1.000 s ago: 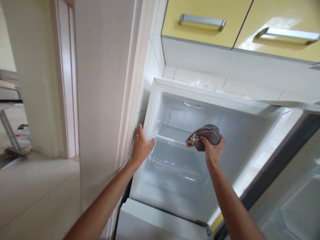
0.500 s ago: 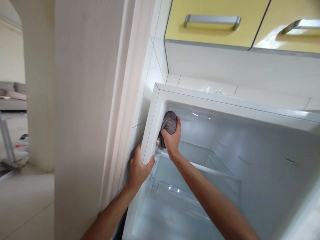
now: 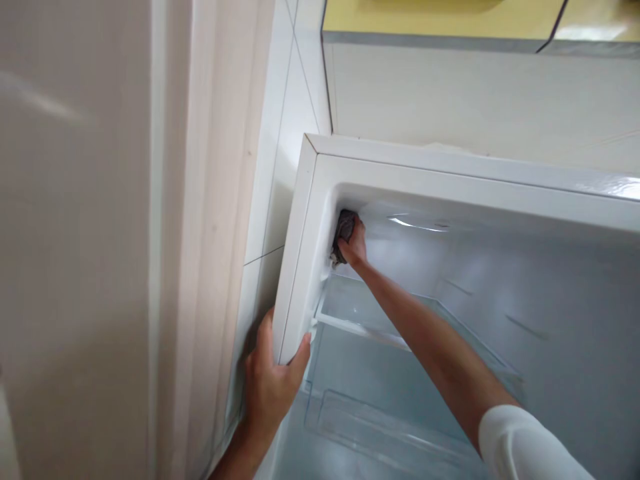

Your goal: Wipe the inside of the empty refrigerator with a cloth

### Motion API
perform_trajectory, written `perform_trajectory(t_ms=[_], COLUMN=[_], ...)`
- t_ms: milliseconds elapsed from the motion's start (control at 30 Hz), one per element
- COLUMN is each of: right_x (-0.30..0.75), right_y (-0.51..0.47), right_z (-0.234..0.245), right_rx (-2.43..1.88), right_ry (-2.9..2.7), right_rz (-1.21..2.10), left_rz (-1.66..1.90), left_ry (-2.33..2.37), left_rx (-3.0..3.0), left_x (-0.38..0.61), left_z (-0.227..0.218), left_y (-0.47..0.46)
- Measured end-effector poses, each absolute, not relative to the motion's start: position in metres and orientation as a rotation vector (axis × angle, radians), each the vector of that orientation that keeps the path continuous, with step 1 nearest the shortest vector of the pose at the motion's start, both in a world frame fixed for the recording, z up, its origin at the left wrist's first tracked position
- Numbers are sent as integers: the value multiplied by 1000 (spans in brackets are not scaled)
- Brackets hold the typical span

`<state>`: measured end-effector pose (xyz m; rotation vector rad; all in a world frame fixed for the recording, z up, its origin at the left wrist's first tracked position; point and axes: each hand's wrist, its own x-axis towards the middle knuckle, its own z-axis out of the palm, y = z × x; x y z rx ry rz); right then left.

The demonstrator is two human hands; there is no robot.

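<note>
My right hand [image 3: 355,245] is closed on a bunched grey cloth [image 3: 344,227] and presses it against the inner left wall of the open white fridge compartment [image 3: 320,173], high up near the top corner. My left hand [image 3: 270,383] grips the fridge's left front edge, thumb inside and fingers round the outer side. A clear shelf [image 3: 360,327] runs below my right forearm.
A clear plastic bin [image 3: 380,433] sits lower in the compartment. White tiled wall [image 3: 290,133] and a pale door frame [image 3: 200,233] stand close to the left of the fridge. Yellow cabinet fronts [image 3: 430,13] hang above.
My right hand carried the cloth from the middle of the compartment to the left wall, then up into the top corner. The view moved closer; my left hand kept its grip on the edge.
</note>
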<state>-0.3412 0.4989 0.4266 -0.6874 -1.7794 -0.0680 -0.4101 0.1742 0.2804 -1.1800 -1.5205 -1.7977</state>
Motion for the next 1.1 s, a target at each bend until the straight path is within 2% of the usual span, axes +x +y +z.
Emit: perform_trajectory(t_ms=[133, 333, 567, 833, 1100], right_x=[-333, -312, -234, -123, -122], right_y=[520, 513, 507, 515, 515], right_z=[423, 420, 431, 421, 393], right_rx=[-909, -984, -1186, -1625, -1820], right_ry=[-1986, -2115, -2116, -1558, -1419], right_rz=[-311, -613, -855, -736, -574], left_rz=[-1761, -1759, -1791, -1828, -1933], left_ry=[-1512, -1549, -1582, -1596, -1677], left_rx=[-1185, -1178, -1191, -1145, -1158], left_x=[-411, -414, -414, -413, -411], left_z=[279, 276, 277, 277, 280], left_y=[174, 174, 172, 174, 171])
